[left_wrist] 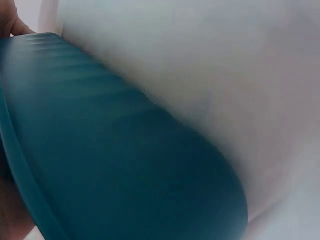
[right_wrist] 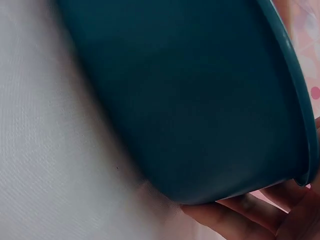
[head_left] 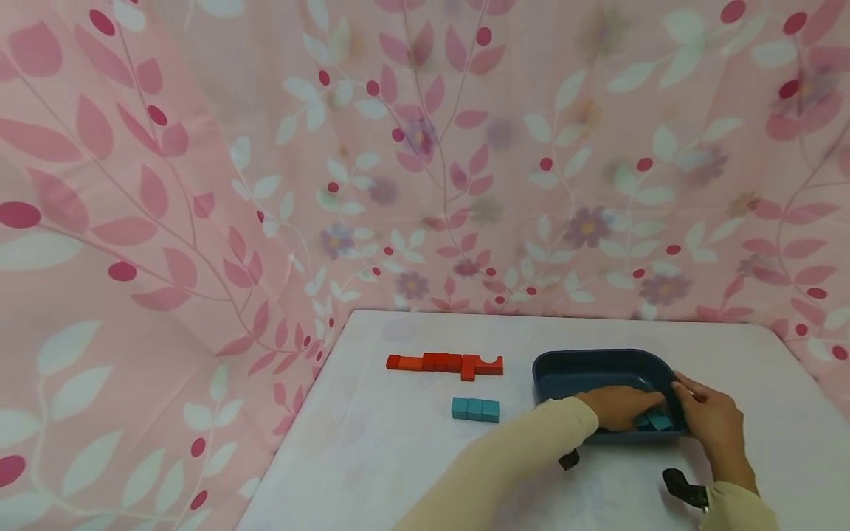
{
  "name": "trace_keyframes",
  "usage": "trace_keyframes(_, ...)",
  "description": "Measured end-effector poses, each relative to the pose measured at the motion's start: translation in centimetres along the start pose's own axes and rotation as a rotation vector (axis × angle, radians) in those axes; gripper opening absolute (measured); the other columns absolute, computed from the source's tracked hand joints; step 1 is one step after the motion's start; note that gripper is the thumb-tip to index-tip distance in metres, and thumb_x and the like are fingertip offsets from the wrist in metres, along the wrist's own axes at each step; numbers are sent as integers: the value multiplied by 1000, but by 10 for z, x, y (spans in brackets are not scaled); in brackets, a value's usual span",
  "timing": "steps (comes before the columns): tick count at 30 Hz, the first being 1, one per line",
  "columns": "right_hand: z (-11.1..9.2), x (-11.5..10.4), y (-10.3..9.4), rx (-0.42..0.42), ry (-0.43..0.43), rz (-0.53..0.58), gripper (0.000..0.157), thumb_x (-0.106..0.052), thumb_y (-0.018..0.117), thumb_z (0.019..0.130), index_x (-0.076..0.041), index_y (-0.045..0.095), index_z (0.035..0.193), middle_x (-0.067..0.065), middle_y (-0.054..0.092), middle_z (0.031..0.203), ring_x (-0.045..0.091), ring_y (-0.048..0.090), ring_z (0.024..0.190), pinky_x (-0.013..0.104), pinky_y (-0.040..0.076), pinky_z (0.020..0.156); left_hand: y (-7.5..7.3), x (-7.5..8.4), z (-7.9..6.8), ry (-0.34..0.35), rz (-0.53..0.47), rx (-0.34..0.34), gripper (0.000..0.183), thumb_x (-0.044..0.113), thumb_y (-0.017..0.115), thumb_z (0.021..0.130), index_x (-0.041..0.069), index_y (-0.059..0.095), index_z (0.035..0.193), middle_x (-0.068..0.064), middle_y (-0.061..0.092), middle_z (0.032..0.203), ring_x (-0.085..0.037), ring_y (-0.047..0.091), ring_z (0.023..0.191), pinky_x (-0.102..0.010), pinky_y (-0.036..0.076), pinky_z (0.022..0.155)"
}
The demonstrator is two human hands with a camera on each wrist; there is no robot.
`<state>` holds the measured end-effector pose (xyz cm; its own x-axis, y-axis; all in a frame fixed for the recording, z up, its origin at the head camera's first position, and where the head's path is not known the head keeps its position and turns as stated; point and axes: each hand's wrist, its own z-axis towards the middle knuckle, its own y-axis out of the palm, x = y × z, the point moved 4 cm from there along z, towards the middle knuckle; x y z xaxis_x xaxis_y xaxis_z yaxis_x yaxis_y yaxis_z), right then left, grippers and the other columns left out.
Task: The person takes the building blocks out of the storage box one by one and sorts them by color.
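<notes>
A dark teal plastic tray [head_left: 564, 361] stands on the right of the table. My left hand [head_left: 617, 407] reaches over its near rim, fingers down by several light teal blocks [head_left: 657, 420] in the right corner. The fingertips are partly hidden, so whether they pinch a block is unclear. My right hand [head_left: 717, 420] grips the tray's right end, thumb at the rim and fingers [right_wrist: 235, 220] against the outer wall. Both wrist views are mostly filled by the tray's outer side [left_wrist: 115, 150].
Left of the tray, a row of teal blocks [head_left: 474, 409] lies on the white-covered table [head_left: 345, 457]. Farther back is a line of red-orange blocks [head_left: 445, 362]. Black wrist-worn pieces [head_left: 684, 488] show below the tray. Pink floral curtains [head_left: 425, 184] hang behind and at the left.
</notes>
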<state>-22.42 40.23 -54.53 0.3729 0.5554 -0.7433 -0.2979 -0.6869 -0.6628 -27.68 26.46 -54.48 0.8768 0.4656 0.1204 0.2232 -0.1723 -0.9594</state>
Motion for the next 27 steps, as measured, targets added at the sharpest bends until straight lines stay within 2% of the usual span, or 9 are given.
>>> trace_keyframes(3,-2,-3,0,23,3,-13,58,-52,43,100,-13,41,143,34,43,135,57,37,120,65,40,86,-2,1,-4,45,-2,-20,64,24,68,92,34,36,146,21,52,130,10,50,110,-8,36,91)
trace_keyframes(6,-5,-7,-2,40,14,-35,58,-51,41,101,-13,42,144,34,45,135,56,40,117,62,42,82,-3,1,-9,65,11,-30,65,23,67,93,36,35,148,21,49,134,10,49,112,-8,38,90)
trace_keyframes(10,-6,-7,0,18,26,-53,60,-52,39,101,-12,40,145,35,44,135,58,38,116,64,41,81,-2,2,-15,75,117,-39,72,25,62,96,37,22,154,19,25,154,9,40,123,-8,38,90)
trace_keyframes(12,-7,-6,2,9,19,-57,60,-52,40,100,-11,40,145,34,43,136,59,37,117,65,40,82,1,3,-16,75,160,-50,72,28,60,97,38,19,155,23,16,156,10,36,127,-9,35,95)
trace_keyframes(14,-6,-6,3,24,5,-66,58,-50,40,101,-11,42,144,33,44,136,59,38,117,65,41,83,2,4,-16,84,180,-61,69,29,58,98,38,20,155,26,20,154,10,35,128,-9,32,99)
trace_keyframes(17,-7,-6,4,41,-1,-84,56,-49,41,101,-11,44,143,33,44,135,58,40,117,64,41,82,3,7,-19,137,198,-56,61,30,58,98,34,32,152,22,37,147,9,35,128,-8,25,103)
trace_keyframes(21,-10,-7,7,64,19,-92,55,-47,40,101,-13,43,144,32,45,136,57,41,116,63,42,81,1,4,-26,193,186,-52,53,27,60,97,28,42,148,19,45,142,9,37,127,-6,25,101)
trace_keyframes(24,-12,-10,8,110,13,-88,50,-41,40,102,-13,44,144,29,44,137,57,42,116,63,42,83,-2,-5,-34,175,136,-75,52,25,62,96,29,46,145,20,49,137,9,42,123,-6,30,98)
trace_keyframes(27,-14,-13,10,183,4,-80,46,-32,42,102,-10,47,142,28,45,135,57,44,114,62,42,83,-3,-16,-41,115,91,-86,50,25,65,94,32,49,142,22,53,132,10,46,117,-8,35,93)
